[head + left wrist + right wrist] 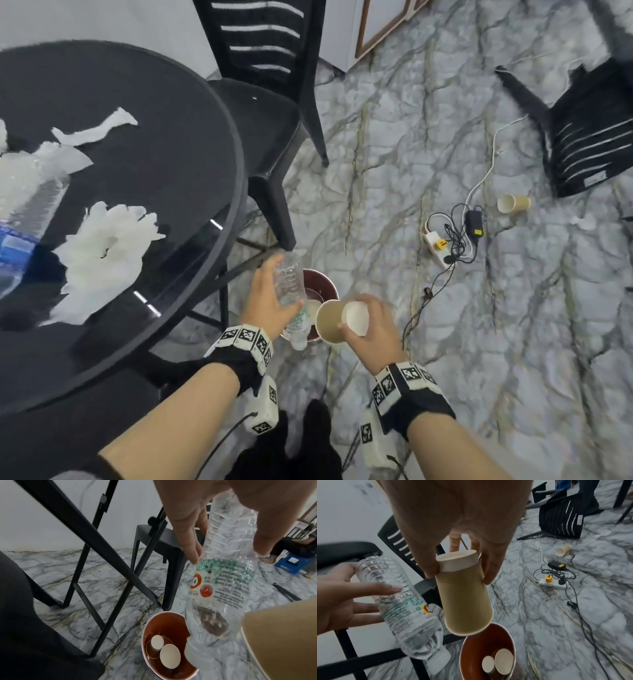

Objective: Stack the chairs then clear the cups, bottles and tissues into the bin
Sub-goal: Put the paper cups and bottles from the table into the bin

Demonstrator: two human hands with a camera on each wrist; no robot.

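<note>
Our left hand (265, 301) loosely clasps the bottle (291, 284); our right hand (373, 329) pinches the cup (329, 320). Released together, either may strike the bin (329, 281) rim below and bounce out.

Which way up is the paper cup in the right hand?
Upside down: the right hand grips the paper cup near its white base, and its open rim points down toward the bin.

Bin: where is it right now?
Head view, lower centre: the bin stands on the floor right of the table, below the held bottle and cup.
</note>
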